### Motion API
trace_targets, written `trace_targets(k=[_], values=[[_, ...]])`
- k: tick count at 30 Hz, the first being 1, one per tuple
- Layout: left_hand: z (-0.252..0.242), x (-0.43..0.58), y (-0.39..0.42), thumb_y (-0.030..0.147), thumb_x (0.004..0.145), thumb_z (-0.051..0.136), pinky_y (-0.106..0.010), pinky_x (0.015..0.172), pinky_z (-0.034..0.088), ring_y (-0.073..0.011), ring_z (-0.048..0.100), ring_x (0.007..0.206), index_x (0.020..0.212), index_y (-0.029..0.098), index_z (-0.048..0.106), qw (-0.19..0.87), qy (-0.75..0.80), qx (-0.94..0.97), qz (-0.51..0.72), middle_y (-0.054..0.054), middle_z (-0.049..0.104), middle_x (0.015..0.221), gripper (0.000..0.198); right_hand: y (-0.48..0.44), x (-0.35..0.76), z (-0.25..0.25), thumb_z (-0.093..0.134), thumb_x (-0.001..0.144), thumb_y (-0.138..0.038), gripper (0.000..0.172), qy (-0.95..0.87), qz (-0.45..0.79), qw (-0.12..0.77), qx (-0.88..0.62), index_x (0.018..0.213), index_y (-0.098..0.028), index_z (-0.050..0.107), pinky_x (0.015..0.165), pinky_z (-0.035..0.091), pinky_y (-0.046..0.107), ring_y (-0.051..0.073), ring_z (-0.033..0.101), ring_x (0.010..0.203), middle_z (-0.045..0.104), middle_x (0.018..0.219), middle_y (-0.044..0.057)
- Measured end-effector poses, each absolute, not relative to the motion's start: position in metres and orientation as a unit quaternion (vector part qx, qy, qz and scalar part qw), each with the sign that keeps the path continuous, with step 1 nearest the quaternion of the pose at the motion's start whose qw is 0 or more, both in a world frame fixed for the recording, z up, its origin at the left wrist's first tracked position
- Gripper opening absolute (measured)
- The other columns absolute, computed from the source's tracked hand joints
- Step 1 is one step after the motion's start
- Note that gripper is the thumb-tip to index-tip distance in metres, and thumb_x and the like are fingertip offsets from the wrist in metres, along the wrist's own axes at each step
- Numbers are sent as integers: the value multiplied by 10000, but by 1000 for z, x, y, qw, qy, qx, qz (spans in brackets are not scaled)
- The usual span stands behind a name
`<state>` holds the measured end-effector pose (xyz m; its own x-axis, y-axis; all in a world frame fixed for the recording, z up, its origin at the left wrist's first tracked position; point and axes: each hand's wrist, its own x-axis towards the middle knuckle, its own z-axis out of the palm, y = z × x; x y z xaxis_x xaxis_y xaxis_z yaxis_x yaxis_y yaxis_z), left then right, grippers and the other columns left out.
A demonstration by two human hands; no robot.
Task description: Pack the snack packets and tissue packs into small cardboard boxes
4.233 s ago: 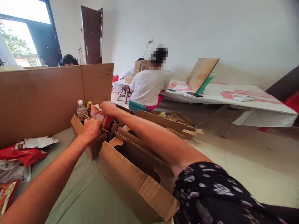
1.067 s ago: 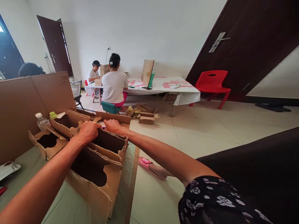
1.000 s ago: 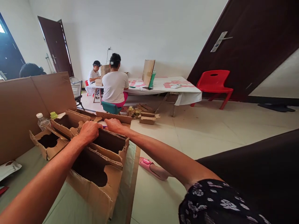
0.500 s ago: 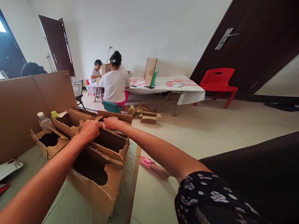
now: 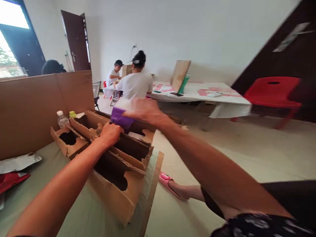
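Observation:
My right hand, smeared by motion, is raised above the cardboard boxes. It grips the top of a purple-and-white packet, whose kind I cannot make out. Just below the packet, my left hand is closed at the edge of an open cardboard box; its fingertips are partly hidden. Several such boxes with cut-out fronts stand side by side on the covered table, among them a nearer one and a smaller one at the left.
A clear bottle and a yellow-green cap stand behind the boxes, before a tall cardboard panel. White and red packets lie at left. Two people sit by a far table; a red chair stands right.
My right hand has risen out of the boxes with the purple-and-white packet. My left hand stays at the box edge. The view has turned left.

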<state>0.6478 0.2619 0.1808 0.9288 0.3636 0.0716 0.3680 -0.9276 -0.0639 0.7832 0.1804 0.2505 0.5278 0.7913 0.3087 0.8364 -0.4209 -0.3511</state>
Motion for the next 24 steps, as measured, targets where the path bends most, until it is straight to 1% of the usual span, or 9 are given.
trace_targets(k=[3,7,9,11,13,16,18,22,24], values=[[179,646,262,384,992,652,-474,968,578,-243,663,1127,1253,188,641,36,-188,-981,-19,-97,656,1292,326,177,754,281,785,807,-540,557,-473,-81,292,-827,1116,-89,673,929,541,460,364,679,1081,717,1057,206],[179,645,262,387,991,653,-472,961,582,-244,664,1124,1261,187,636,44,-186,-981,-15,-99,654,1295,337,190,710,297,701,897,-545,565,-665,118,473,-565,1274,-138,596,800,578,292,187,710,930,714,1084,92],[180,644,262,385,991,654,-471,959,583,-242,665,1121,1257,186,638,44,-183,-982,-13,-98,657,1289,333,195,708,295,638,946,-509,498,-700,180,500,-477,1290,-151,595,783,567,254,148,713,897,715,1087,68],[181,642,260,385,990,655,-472,959,583,-243,666,1120,1256,183,638,39,-184,-982,-14,-97,658,1287,334,195,725,285,570,985,-404,326,-702,156,434,-542,1157,-144,667,767,541,234,132,704,865,724,1026,52],[181,642,258,385,990,656,-476,960,583,-245,665,1123,1262,181,635,31,-188,-981,-19,-99,655,1291,341,191,752,268,565,969,-293,212,-679,108,278,-671,975,-145,717,731,506,231,136,685,833,726,924,36],[181,642,257,386,988,658,-477,959,583,-248,664,1127,1274,183,629,19,-192,-981,-27,-100,651,1298,352,186,787,230,749,822,-203,88,-615,92,73,-780,762,-146,720,676,472,263,182,676,784,703,755,35],[181,644,258,390,988,657,-474,958,583,-249,661,1131,1283,188,624,14,-189,-981,-29,-101,645,1309,359,187,799,202,829,765,-191,142,-586,104,37,-803,719,-137,706,673,489,285,204,682,772,698,731,52],[181,647,260,392,990,654,-475,962,582,-249,659,1136,1285,192,624,11,-183,-983,-27,-103,641,1319,358,195,802,162,755,909,-310,173,-559,94,31,-823,874,-151,700,740,561,319,169,686,786,716,856,45],[180,647,260,387,989,656,-476,962,582,-248,662,1131,1276,187,629,8,-189,-982,-25,-101,648,1305,351,195,804,157,813,833,-282,167,-567,71,57,-819,858,-160,703,742,553,340,212,706,809,713,818,56]])
